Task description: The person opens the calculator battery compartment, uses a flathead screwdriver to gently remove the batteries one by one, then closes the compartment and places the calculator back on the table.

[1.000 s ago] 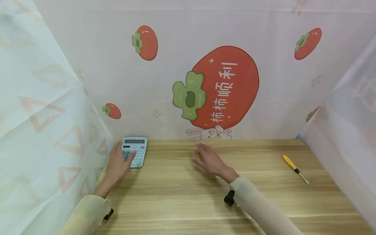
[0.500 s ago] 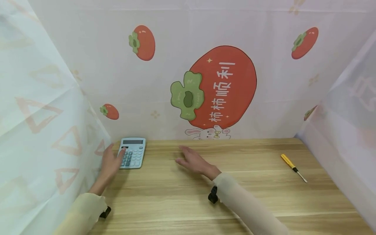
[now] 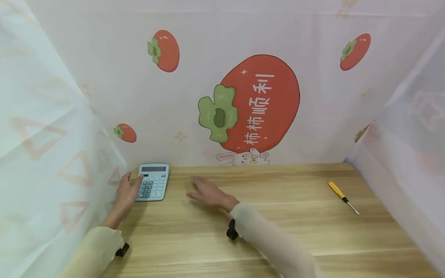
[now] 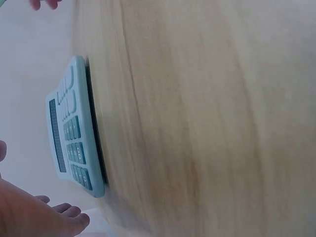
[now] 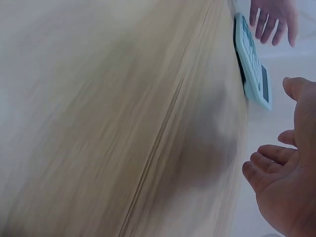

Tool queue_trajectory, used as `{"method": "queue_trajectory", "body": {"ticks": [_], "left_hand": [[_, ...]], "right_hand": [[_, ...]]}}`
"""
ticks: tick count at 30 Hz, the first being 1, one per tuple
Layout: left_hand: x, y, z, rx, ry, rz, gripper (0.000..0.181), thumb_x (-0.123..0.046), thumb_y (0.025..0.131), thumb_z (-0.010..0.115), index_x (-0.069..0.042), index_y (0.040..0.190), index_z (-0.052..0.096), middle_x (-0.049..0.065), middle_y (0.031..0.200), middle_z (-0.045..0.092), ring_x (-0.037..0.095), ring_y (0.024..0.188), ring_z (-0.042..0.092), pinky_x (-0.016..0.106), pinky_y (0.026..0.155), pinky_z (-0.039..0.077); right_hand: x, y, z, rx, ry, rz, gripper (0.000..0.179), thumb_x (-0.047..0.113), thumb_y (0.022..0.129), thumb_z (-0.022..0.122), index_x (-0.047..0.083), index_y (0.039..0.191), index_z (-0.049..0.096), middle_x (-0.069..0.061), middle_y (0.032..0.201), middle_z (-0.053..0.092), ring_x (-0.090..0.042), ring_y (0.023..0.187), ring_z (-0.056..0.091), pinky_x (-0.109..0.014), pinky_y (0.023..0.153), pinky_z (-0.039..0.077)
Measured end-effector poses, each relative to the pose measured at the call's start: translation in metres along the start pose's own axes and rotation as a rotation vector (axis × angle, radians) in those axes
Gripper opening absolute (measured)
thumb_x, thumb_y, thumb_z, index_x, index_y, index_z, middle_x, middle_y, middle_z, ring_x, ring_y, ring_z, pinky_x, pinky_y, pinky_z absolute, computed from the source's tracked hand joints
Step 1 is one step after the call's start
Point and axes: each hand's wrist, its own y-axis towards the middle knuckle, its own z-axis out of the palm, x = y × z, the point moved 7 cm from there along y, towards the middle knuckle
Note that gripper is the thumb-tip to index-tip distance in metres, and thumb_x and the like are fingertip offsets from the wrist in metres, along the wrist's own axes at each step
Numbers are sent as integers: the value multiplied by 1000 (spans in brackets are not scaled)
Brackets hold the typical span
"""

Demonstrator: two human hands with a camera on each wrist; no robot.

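A light-blue calculator point(image 3: 153, 183) lies flat at the back left of the wooden table, its dark display toward the back wall. My left hand point(image 3: 126, 193) is at its left side, fingers loosely extended, the thumb overlapping the calculator's left edge in the head view. In the left wrist view a gap shows between that hand point(image 4: 37, 215) and the calculator point(image 4: 76, 128). To the right of the calculator, my right hand point(image 3: 208, 193) hovers over the table with relaxed fingers, holding nothing. Its shadow falls on the wood in the right wrist view, beyond which the calculator point(image 5: 251, 59) appears.
On the right side of the table point(image 3: 278, 231) lies a screwdriver point(image 3: 343, 197) with a yellow handle. A white printed sheet point(image 3: 187, 96) with persimmon drawings rises along the back edge, and pale sheets flank the left and right sides.
My right hand has moved left across the table toward the calculator. My left hand has drawn back leftward, from over the keys to the calculator's left edge. The head view has shifted slightly.
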Motion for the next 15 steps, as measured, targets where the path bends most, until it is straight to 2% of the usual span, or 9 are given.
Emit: {"method": "queue_trajectory", "body": {"ticks": [9,15], "left_hand": [[13,4,0,17,-16,-53,91,-59,111,33,5,166,0,33,172,6,50,159,9,63,128,12],[11,6,4,51,-75,-54,94,-63,109,33,2,167,-2,30,174,2,49,160,6,62,128,11]], "right_hand": [[26,27,22,21,40,-9,76,49,110,51,1,166,28,-14,170,35,-25,158,33,-35,128,27],[32,39,28,10,94,7,77,48,110,51,1,166,27,-16,170,34,-24,158,33,-32,128,26]]}}
